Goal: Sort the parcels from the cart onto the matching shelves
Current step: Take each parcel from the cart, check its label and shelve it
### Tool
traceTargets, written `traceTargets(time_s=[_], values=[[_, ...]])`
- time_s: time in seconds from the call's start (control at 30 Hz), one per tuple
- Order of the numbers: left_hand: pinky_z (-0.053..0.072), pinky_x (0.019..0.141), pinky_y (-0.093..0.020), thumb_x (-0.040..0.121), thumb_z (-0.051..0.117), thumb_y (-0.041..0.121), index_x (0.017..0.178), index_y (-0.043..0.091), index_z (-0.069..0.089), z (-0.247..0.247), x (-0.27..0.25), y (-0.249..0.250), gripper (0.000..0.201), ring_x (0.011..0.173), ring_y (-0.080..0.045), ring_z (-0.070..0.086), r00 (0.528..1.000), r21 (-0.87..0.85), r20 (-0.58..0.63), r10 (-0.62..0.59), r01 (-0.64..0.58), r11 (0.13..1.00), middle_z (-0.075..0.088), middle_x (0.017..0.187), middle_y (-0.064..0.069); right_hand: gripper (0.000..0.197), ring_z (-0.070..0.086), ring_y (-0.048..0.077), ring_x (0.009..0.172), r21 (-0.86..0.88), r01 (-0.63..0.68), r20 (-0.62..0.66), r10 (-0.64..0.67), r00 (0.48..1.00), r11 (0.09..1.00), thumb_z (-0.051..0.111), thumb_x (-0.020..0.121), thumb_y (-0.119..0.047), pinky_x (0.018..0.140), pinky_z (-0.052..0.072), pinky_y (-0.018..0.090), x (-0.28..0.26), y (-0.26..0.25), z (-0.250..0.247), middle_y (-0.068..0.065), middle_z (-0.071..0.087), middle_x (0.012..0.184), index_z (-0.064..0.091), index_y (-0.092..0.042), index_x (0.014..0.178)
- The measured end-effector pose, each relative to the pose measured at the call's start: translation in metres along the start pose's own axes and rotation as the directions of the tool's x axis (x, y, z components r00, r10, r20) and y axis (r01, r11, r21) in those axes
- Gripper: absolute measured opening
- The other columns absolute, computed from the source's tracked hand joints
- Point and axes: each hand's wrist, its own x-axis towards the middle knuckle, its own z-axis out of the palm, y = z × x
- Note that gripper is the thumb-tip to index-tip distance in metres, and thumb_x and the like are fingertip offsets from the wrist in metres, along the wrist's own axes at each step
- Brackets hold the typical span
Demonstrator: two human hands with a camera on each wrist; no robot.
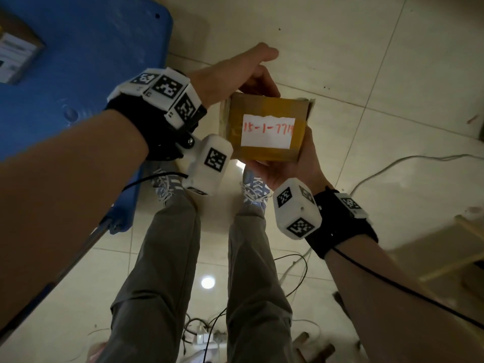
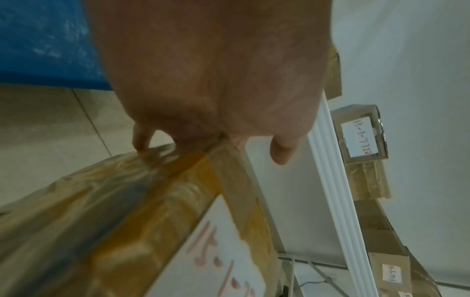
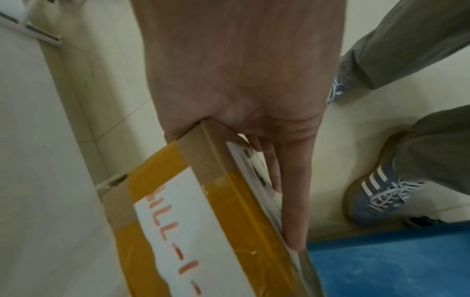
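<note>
Parcel, a small brown cardboard box (image 1: 265, 129) wrapped in yellow tape, was held above the blue cart (image 1: 78, 74), its white handwritten label (image 1: 267, 131) facing up; left hand (image 1: 235, 72) gripped its far edge, right hand (image 1: 301, 163) cradled its near side. Reading the label fully before choosing a shelf seemed wise.

The held parcel (image 1: 267, 129) has a white label (image 1: 267, 131) hand-lettered in red: "15-1-7719", last digit unsure

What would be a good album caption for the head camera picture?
Both hands, left and right, hold a taped parcel labelled in red above the tiled floor.
</note>
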Motion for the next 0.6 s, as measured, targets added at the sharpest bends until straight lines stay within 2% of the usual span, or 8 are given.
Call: traceTargets(time_s=[0.03,0.1,0.2,0.27,0.33,0.4,0.5,0.6], values=[[0.036,0.081,-0.026,0.103,0.021,0.053,0.105,0.019,0.075,0.002,0.0,0.001,0.064,0.1,-0.01,0.066,1.0,0.006,0.0,0.0,0.0,1.0,0.075,0.102,0.005,0.075,0.073,0.038,0.1,-0.001,0.01,0.002,-0.01,1.0,1.0,0.038,0.098,-0.067,0.103,0.049,0.058,-0.002,0.001,-0.001,0.021,0.072,0.117,0.054,-0.007,0.141],[0.035,0.081,-0.028,0.102,0.021,0.055,0.102,0.021,0.076,0.007,-0.001,0.003,0.065,0.098,-0.008,0.065,1.0,0.018,-0.003,-0.009,0.009,1.0,0.075,0.1,0.008,0.077,0.069,0.04,0.109,-0.003,0.014,0.001,-0.014,1.0,1.0,0.04,0.096,-0.068,0.088,0.059,0.053,-0.007,0.001,-0.006,0.021,0.069,0.124,0.053,-0.009,0.143],[0.03,0.097,-0.039,0.101,0.022,0.057,0.096,0.025,0.078,0.013,-0.004,0.005,0.065,0.104,-0.005,0.062,1.0,0.051,0.019,-0.016,0.015,0.999,0.074,0.103,0.013,0.074,0.074,0.036,0.093,0.025,-0.043,0.02,0.043,0.999,0.999,0.048,0.088,-0.064,0.069,0.064,0.045,-0.02,0.0,-0.014,0.021,0.071,0.115,0.058,-0.008,0.135],[0.025,0.105,-0.046,0.1,0.023,0.058,0.093,0.027,0.079,0.016,-0.009,0.01,0.064,0.111,-0.003,0.059,0.999,0.079,0.047,-0.012,0.008,0.997,0.072,0.11,0.017,0.072,0.074,0.035,0.097,0.0,-0.058,-0.005,0.058,0.998,0.998,0.056,0.076,-0.062,0.073,0.064,0.045,-0.03,-0.004,-0.019,0.019,0.073,0.113,0.063,-0.011,0.126],[0.025,0.104,-0.044,0.1,0.025,0.057,0.096,0.027,0.079,0.021,-0.017,0.02,0.061,0.112,-0.002,0.058,0.998,0.114,0.07,-0.001,-0.007,0.993,0.071,0.113,0.018,0.069,0.068,0.035,0.112,-0.059,-0.047,-0.062,0.044,0.997,0.997,0.054,0.082,-0.063,0.085,0.061,0.047,-0.039,-0.01,-0.023,0.018,0.072,0.119,0.064,-0.013,0.128],[0.023,0.098,-0.035,0.102,0.026,0.054,0.101,0.024,0.077,0.028,-0.026,0.035,0.059,0.105,0.002,0.056,0.997,0.174,0.076,0.014,-0.027,0.984,0.069,0.115,0.016,0.07,0.065,0.036,0.119,-0.105,-0.045,-0.114,0.033,0.993,0.993,0.049,0.089,-0.067,0.09,0.058,0.049,-0.051,-0.02,-0.021,0.018,0.07,0.125,0.061,-0.015,0.134],[0.024,0.093,-0.031,0.103,0.028,0.053,0.106,0.023,0.076,0.039,-0.036,0.063,0.057,0.104,-0.004,0.054,0.994,0.298,0.095,0.055,-0.081,0.951,0.065,0.123,0.009,0.073,0.074,0.036,0.101,-0.152,-0.017,-0.128,-0.003,0.992,0.988,0.043,0.089,-0.075,0.084,0.059,0.049,-0.073,-0.041,-0.01,0.017,0.075,0.112,0.067,-0.016,0.124],[0.034,0.087,-0.028,0.101,0.034,0.055,0.107,0.025,0.076,0.048,-0.05,0.103,0.052,0.098,-0.007,0.059,0.99,0.348,0.088,0.106,-0.13,0.928,0.067,0.112,0.008,0.072,0.076,0.031,0.074,-0.171,0.049,-0.073,-0.062,0.995,0.984,0.037,0.089,-0.078,0.076,0.06,0.045,-0.1,-0.07,0.0,0.017,0.077,0.093,0.071,-0.017,0.104]])
